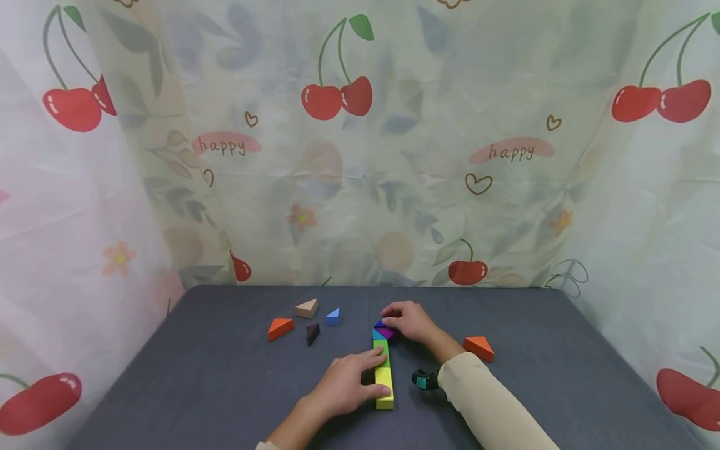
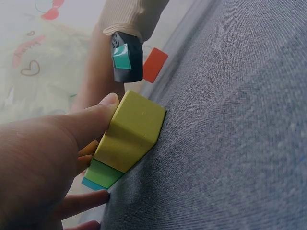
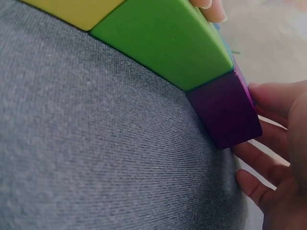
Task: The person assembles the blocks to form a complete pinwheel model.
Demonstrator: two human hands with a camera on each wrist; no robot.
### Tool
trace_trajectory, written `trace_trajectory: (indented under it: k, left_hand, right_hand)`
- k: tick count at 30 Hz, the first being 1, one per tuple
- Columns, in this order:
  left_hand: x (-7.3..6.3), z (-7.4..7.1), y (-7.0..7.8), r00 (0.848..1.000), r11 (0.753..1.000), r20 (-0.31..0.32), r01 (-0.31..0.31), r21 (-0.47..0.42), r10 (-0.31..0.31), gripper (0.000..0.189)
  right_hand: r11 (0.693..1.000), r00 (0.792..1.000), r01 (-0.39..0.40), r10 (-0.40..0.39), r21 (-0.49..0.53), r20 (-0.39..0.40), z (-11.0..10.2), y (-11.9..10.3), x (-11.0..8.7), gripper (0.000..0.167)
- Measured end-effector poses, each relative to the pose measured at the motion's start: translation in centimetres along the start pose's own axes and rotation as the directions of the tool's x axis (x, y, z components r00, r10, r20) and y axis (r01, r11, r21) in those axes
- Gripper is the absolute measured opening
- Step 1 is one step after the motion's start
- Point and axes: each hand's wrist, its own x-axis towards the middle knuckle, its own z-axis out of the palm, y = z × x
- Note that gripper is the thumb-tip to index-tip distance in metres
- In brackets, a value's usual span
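A row of wooden blocks runs away from me along the table. The yellow block (image 1: 385, 403) is nearest, followed by a green block (image 1: 382, 345), a light blue triangular block (image 1: 377, 335) and a purple triangular block (image 3: 228, 110). My left hand (image 1: 344, 382) rests over the row from the left, its thumb on the yellow block and a forefinger on the green one. At the far end, my right hand (image 1: 415, 323) pinches a dark blue triangular block (image 1: 379, 324) against the purple one. Its fingers partly cover that block.
Back left on the dark table (image 1: 225, 387) lie an orange block (image 1: 280, 329), a beige triangular block (image 1: 307, 308), a dark brown one (image 1: 312, 334) and a blue one (image 1: 333, 317). Another orange block (image 1: 479, 348) lies beyond my right forearm. A patterned curtain (image 1: 405, 187) encloses the table.
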Motion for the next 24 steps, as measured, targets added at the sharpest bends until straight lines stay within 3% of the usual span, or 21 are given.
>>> trace_trajectory:
  k: [24]
  left_hand:
    - [0.05,-0.06,0.13,1.000,1.000,0.005,0.010,0.000,-0.010,0.066]
  right_hand:
    - [0.999,1.000,0.002,-0.002,0.035,0.026,0.08,0.31,-0.08,0.017]
